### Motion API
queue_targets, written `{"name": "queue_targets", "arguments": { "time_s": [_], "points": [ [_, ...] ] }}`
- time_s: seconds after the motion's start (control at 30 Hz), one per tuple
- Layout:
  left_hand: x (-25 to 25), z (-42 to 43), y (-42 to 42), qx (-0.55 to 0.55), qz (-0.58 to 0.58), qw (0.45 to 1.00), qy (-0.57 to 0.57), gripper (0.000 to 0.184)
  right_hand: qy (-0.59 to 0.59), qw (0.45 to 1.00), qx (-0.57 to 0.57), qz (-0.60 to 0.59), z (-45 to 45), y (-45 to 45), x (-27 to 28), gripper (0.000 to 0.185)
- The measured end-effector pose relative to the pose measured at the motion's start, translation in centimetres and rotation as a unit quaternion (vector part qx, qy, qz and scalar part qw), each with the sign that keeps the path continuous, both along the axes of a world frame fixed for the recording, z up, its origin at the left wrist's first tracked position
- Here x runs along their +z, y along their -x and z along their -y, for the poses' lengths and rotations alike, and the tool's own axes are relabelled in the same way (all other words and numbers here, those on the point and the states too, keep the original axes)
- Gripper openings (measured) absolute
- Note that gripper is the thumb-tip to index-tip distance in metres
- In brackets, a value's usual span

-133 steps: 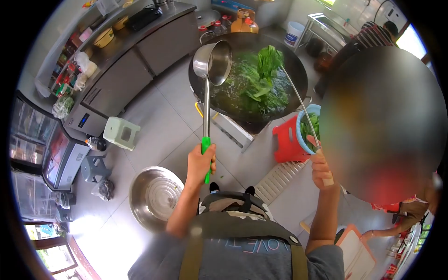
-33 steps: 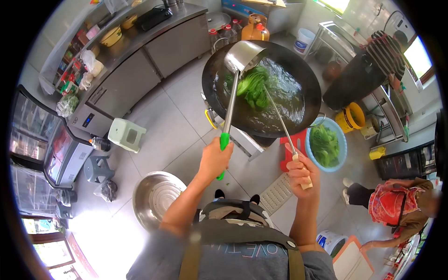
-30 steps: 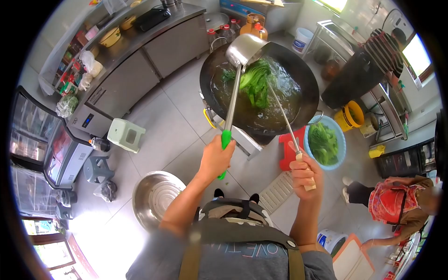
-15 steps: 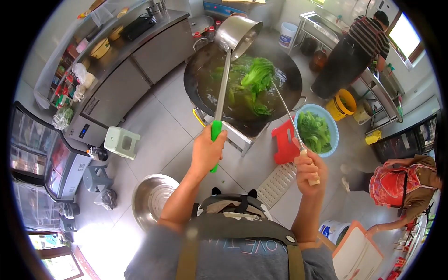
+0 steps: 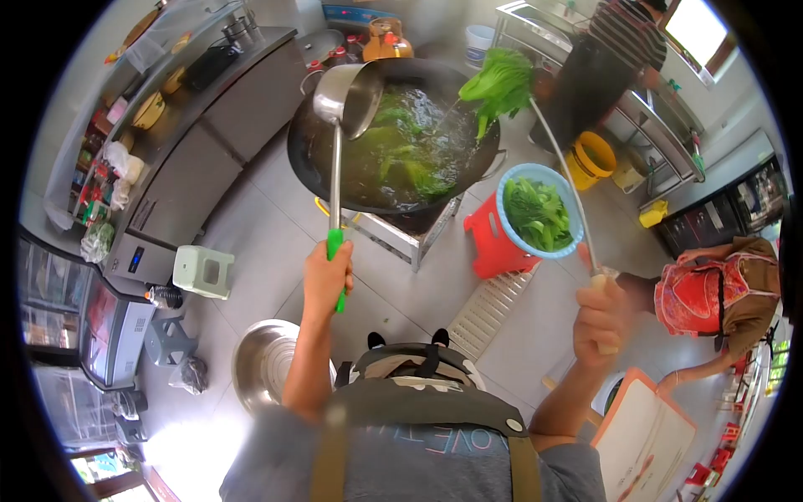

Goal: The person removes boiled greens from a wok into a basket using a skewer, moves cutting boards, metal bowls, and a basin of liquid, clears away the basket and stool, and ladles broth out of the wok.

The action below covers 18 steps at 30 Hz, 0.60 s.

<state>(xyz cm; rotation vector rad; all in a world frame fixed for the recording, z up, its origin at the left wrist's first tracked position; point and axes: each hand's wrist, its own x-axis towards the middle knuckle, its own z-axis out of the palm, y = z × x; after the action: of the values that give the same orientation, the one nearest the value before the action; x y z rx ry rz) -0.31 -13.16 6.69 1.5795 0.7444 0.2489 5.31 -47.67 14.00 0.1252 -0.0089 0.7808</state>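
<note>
My left hand (image 5: 327, 276) is closed round the green handle of a large metal ladle (image 5: 336, 167), whose bowl hangs over the left part of the wok (image 5: 305, 171). Greens (image 5: 410, 167) float in bubbling liquid inside the wok. Slightly blurred, my right hand (image 5: 599, 318) grips the pale handle of a long thin metal tool (image 5: 562, 159). At that tool's tip hang leafy greens (image 5: 502, 82), above the wok's right rim. A light blue basket (image 5: 506, 219) holding more leaves (image 5: 538, 216) stands on a red stool (image 5: 487, 243), right of the wok.
An empty steel basin (image 5: 255, 360) lies on the floor at lower left. A white stool (image 5: 203, 270) is near the steel counter (image 5: 180, 180). One person (image 5: 615, 58) stands at the sinks, another (image 5: 711, 293) at right. A yellow bucket (image 5: 590, 163) stands behind the basket.
The tool in my right hand has lifted some greens up and right, from the wok's middle to above its right rim. My right hand moved right. The ladle moved down, its bowl now turned more upward.
</note>
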Motion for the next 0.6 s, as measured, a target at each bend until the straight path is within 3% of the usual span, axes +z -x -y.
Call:
{"name": "queue_targets", "arguments": {
  "time_s": [0.13,0.33,0.37,0.43,0.5,0.57,0.6],
  "points": [
    [-0.4,0.4,0.3,0.010,-0.009,1.000,0.012,0.021,0.034,0.998,-0.030,0.035,3.5,0.1,0.9,0.049],
    [-0.3,0.6,0.7,0.017,-0.025,0.999,-0.012,0.020,0.283,0.953,-0.106,0.019,7.1,-0.3,-0.6,0.045],
    [-0.2,0.7,0.8,0.015,-0.023,1.000,-0.015,0.020,0.417,0.902,-0.105,0.037,7.2,-0.8,-1.8,0.044],
    [-0.2,0.8,0.7,0.017,-0.024,0.999,-0.018,0.020,0.656,0.746,-0.095,0.071,7.3,-2.5,-5.9,0.043],
    [-0.5,0.8,0.6,0.022,-0.032,0.999,-0.020,0.020,0.793,0.603,-0.040,0.076,7.7,-3.8,-12.7,0.042],
    [-0.5,1.0,0.7,0.022,-0.035,0.999,-0.025,0.020,0.894,0.417,0.046,0.159,8.6,-4.4,-17.6,0.042],
    [-0.4,1.1,0.6,0.022,-0.036,0.999,-0.028,0.020,0.914,0.341,0.023,0.220,9.7,-4.4,-20.3,0.043]
  ]
}}
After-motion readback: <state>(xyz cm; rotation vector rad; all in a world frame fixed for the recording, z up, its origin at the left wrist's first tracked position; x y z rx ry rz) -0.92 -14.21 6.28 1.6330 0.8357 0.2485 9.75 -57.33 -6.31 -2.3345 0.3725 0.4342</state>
